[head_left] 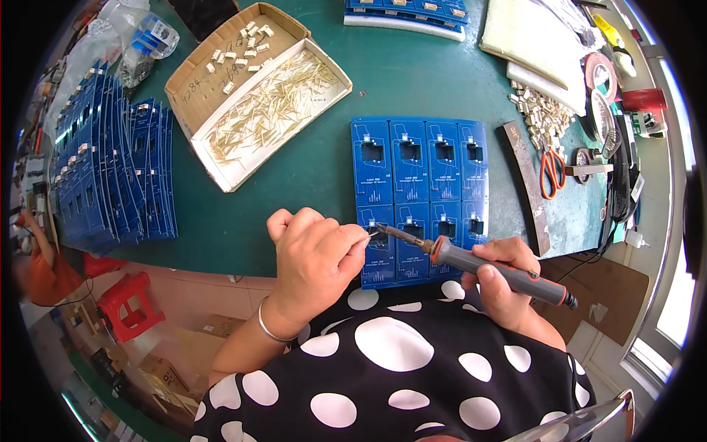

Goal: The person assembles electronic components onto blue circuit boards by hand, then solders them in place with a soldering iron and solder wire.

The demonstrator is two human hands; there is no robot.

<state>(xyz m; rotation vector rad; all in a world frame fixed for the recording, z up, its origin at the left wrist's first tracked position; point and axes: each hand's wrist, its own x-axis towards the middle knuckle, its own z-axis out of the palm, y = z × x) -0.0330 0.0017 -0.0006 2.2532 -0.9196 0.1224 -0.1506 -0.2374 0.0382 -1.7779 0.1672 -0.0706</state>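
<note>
A blue circuit board panel point(409, 193) lies on the table in front of me, with rows of square dark cutouts. In my right hand point(507, 283) is a grey soldering iron point(495, 274), gripped round its handle and pointing left. Its tip meets the panel's lower left unit, or hovers just over it. My left hand point(318, 249) is closed in a pinch beside that tip, at the panel's left edge. Between its fingertips shows a thin, pale, wire-like piece point(373, 234), too small to tell more exactly.
Left of centre, a cardboard box point(283, 116) holds thin pins and white connectors. Stacked blue boards point(103, 162) stand at far left, more boards point(409, 9) at the back. On the right are a metal bar point(526, 188), orange-handled scissors point(551, 174), loose connectors point(536, 110) and tape point(601, 76).
</note>
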